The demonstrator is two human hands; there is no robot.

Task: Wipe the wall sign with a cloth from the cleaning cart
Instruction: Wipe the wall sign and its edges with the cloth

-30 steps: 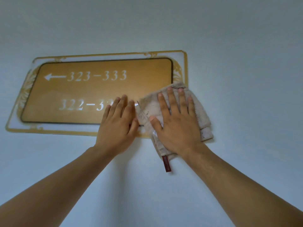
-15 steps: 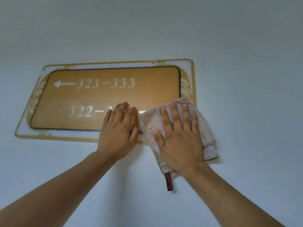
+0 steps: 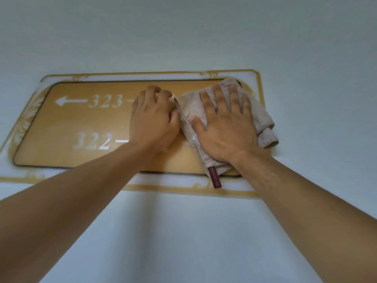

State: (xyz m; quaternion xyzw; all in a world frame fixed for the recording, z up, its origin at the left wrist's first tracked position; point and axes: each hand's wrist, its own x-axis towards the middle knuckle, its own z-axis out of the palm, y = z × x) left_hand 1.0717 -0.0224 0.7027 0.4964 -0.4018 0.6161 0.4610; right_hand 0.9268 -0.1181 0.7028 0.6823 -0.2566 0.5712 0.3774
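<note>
The gold rectangular wall sign [image 3: 81, 127] lies under both hands; the right hand [image 3: 222, 127] presses the folded beige cloth [image 3: 259, 113] flat, fingers spread, while the left hand [image 3: 153, 119] rests half-curled, empty, just beside it. Best to keep even palm pressure and overlap strokes leftward

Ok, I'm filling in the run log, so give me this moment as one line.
stage: wiping | right hand: flat on cloth, sign's right end | left hand: on wall sign, touching cloth edge | red tag: hanging

Sign [image 3: 85, 127] on wall [image 3: 183, 33], centre frame. Cloth [image 3: 259, 111] on sign's right end, under right hand [image 3: 224, 127]. Left hand [image 3: 153, 119] just left, touching cloth edge.
</note>
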